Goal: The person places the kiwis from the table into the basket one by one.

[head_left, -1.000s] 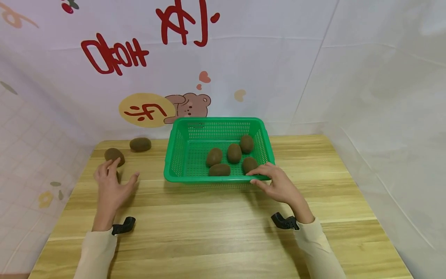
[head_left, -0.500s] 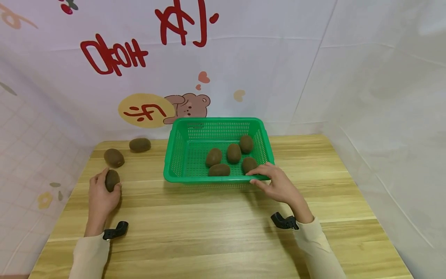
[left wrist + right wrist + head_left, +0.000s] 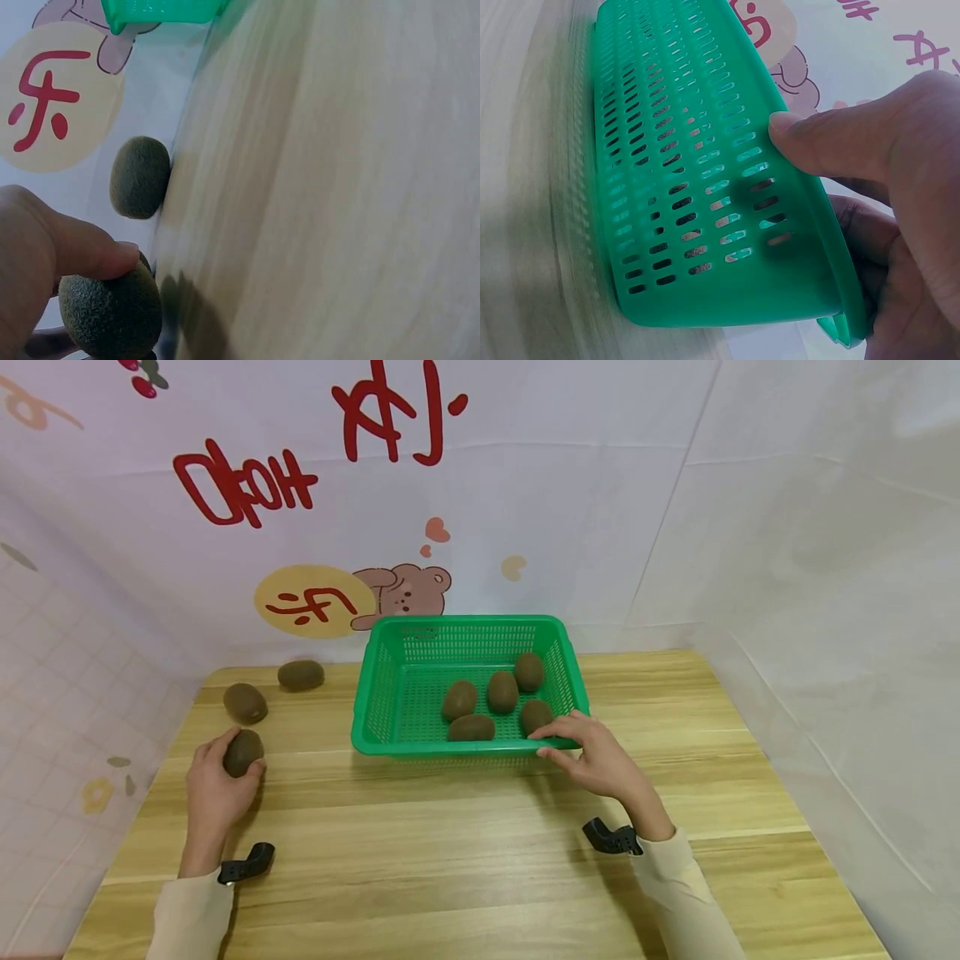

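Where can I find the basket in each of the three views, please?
Head: the basket, just below the middle.
Left wrist: only part of it, at the top edge, left of centre.
Right wrist: large, across the middle.
Shared landmark: the yellow circle on the wall.

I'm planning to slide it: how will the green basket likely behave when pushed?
The basket probably feels light, being full of slots. Its low, wide shape should resist tipping. The rounded kiwis inside may roll.

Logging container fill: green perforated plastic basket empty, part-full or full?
Part-full. Five brown oval kiwis lie inside the green perforated plastic basket; its left end shows bare.
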The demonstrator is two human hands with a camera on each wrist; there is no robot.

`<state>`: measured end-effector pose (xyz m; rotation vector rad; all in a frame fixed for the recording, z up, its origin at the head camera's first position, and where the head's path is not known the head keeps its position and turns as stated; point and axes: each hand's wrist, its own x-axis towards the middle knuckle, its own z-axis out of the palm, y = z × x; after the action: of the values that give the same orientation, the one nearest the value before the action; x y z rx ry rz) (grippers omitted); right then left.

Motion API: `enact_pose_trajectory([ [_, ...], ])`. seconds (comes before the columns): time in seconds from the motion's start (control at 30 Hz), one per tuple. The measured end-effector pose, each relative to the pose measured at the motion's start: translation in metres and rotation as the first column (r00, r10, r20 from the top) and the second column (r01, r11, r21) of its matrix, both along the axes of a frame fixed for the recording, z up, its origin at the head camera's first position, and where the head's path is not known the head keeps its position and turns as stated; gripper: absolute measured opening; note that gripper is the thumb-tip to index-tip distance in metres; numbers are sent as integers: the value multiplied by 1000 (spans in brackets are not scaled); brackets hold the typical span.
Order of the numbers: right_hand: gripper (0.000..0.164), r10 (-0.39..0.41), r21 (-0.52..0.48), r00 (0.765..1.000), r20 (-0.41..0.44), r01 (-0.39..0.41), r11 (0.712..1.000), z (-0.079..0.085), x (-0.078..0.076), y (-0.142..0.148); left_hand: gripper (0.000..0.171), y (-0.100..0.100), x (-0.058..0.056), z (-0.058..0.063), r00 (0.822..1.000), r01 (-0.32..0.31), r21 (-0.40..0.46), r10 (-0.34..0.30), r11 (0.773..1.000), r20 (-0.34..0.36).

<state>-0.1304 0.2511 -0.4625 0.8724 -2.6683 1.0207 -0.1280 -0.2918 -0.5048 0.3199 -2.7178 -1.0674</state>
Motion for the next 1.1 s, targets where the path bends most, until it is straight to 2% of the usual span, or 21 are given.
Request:
enact_pose_trajectory([
  [0.23,22,1,10,1000,-8,-1,1000,0,0,0,68,10,1,7,999,2,-1,-2,1000,-41],
  [0.5,22,2,7,1000,-24,-2,1000,2,1,-1,66,26,4,16,993,64,-12,-65,998,-94],
  [1.1,22,0,8,1000,-3,0,1000,1,1,0,65,51,0,38,973,155,16,-150,988,-176],
])
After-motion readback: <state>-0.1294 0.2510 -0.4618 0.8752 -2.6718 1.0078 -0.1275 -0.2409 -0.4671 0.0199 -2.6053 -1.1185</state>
